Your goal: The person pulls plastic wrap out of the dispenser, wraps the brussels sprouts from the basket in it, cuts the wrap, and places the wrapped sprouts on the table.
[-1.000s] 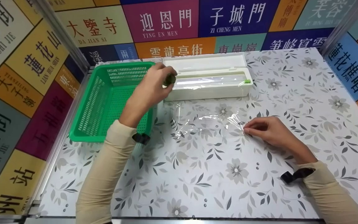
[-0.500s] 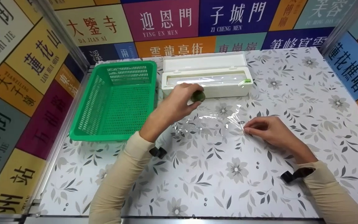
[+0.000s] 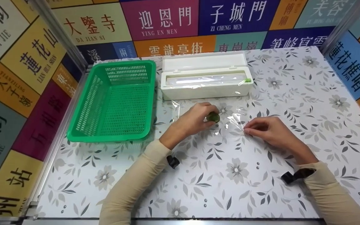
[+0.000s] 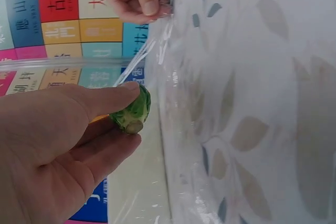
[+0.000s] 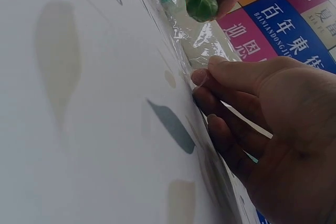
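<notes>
My left hand (image 3: 195, 117) pinches a small round Brussels sprout (image 3: 213, 117) between thumb and fingers. In the left wrist view the sprout (image 4: 132, 111) shows green leaves and a pale cut stem end. Below it a clear sheet of plastic wrap (image 3: 236, 118) spreads over the table, running out from the white dispenser box (image 3: 208, 91). With thumb and forefinger my right hand (image 3: 269, 129) pinches the near right corner of the wrap. The right wrist view shows the wrap pulled into creases at those fingertips, with the sprout (image 5: 201, 7) beyond them.
A green plastic basket (image 3: 150, 103) stands left of the dispenser box. The box's white lid (image 3: 203, 62) is raised at the back, and a green slider (image 3: 247, 80) sits at its right end. Printed panels (image 3: 164, 22) wall in the table's back and sides.
From beside the basket and box, my left hand has carried the Brussels sprout right and toward me, over the plastic wrap. My right hand has stayed at the wrap's corner.
</notes>
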A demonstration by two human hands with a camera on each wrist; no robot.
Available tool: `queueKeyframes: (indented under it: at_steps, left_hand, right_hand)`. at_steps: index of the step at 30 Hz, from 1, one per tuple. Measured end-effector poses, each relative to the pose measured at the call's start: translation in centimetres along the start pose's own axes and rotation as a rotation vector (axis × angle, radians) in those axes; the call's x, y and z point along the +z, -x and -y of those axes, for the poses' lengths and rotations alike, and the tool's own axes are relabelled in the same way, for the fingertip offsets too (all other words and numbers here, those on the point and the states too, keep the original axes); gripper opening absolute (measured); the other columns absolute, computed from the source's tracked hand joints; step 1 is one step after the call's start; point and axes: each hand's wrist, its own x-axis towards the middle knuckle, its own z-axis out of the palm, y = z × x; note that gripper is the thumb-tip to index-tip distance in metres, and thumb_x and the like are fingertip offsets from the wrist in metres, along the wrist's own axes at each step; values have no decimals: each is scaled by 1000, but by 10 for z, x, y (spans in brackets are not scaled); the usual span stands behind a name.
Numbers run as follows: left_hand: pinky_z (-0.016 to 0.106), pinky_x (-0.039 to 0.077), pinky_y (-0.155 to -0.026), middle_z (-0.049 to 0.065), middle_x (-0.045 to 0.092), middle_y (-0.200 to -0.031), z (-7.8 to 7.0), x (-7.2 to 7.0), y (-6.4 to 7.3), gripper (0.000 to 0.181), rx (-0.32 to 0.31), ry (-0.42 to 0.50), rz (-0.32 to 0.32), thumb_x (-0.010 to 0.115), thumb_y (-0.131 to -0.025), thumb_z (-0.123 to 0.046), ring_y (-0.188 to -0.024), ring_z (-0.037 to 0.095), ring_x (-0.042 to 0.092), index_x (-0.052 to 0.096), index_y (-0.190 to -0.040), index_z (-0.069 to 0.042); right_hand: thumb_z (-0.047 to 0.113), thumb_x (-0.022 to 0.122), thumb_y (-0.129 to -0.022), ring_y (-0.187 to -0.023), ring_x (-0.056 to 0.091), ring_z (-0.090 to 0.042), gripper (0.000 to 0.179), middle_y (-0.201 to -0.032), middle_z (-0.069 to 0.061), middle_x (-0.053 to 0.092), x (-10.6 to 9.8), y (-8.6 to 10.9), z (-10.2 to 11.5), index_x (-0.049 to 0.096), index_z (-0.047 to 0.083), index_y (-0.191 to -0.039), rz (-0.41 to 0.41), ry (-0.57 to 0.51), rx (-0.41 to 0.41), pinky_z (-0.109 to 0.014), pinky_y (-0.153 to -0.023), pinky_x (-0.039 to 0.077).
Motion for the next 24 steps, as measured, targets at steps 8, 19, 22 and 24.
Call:
queueKeyframes:
  at_steps: [8, 19, 22, 24]
  left_hand:
    - [30, 61, -103, 12, 73, -123, 6, 13, -2, 34, -71, -63, 12, 83, -94, -6, -117, 26, 71, 74, -127, -4]
    - [33, 60, -106, 8, 71, -130, 12, 22, 5, 40, -170, -72, 12, 81, -97, -10, -124, 25, 69, 71, -135, -11]
    - [35, 59, -108, 8, 70, -135, 14, 22, 8, 45, -170, -69, 14, 81, -97, -12, -128, 25, 67, 69, -140, -12]
    - [36, 58, -111, 9, 68, -141, 15, 22, 10, 49, -164, -69, 10, 81, -97, -12, -132, 26, 65, 67, -144, -13]
  right_hand:
    - [22, 83, -97, -85, 77, -7, 9, -95, 2, 84, 2, 0, 2, 84, 19, -106, -7, -25, -17, -13, -79, 58]
    - [18, 85, -95, -85, 76, -6, 11, -97, -1, 84, 2, 1, 6, 84, 18, -106, -19, -16, -13, -11, -78, 56]
    - [19, 85, -95, -85, 76, -4, 10, -96, -1, 84, 2, 1, 4, 84, 18, -105, -18, -10, -10, -11, -78, 56]
    - [20, 84, -96, -85, 76, -4, 9, -96, 0, 84, 2, 1, 4, 84, 19, -105, -14, -8, -8, -12, -78, 56]
